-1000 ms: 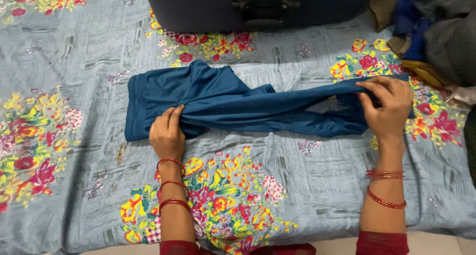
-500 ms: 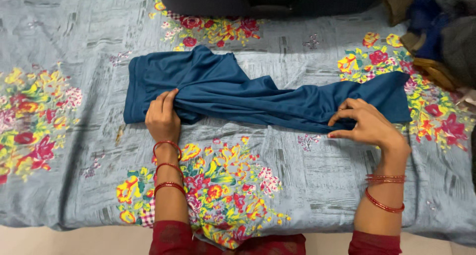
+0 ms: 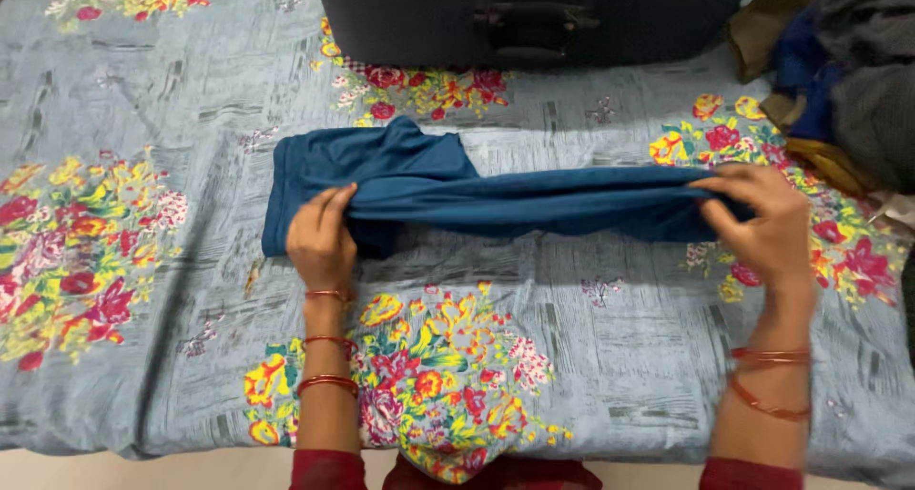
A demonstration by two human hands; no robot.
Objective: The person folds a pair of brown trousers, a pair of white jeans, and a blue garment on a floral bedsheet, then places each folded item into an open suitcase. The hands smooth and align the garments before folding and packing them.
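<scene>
Since the frame half a second back, the right hand (image 3: 762, 225) has risen from the near edge of the blue garment (image 3: 496, 199) to its right end and pinched it, and the cloth, which lay slack and wide at that end, is now drawn into a narrow taut band. The left hand (image 3: 322, 237) has kept its place near the garment's left part.

Both forearms reach forward from the bottom of the view, each wrist carrying red bangles (3 show on the left, about 2 on the right). The left hand lies palm down, fingers curled over a gathered fold of the cloth — closed on it. The right hand is turned slightly inward, thumb and fingers clamped on the garment's right end, knuckles up.

Its long axis runs left to right across the floral bedsheet (image 3: 591, 357), nearly level. The wider part — bunched, with a hemmed edge — points left and lies flat on the sheet; the narrow stretched part points right, and a shadow falls on the sheet beneath it.

Beyond the garment stands a dark suitcase (image 3: 534, 13), handle facing the camera, well apart from the hands. At the far right sits a heap of clothes (image 3: 843, 71), near the right hand but not touching it.
</scene>
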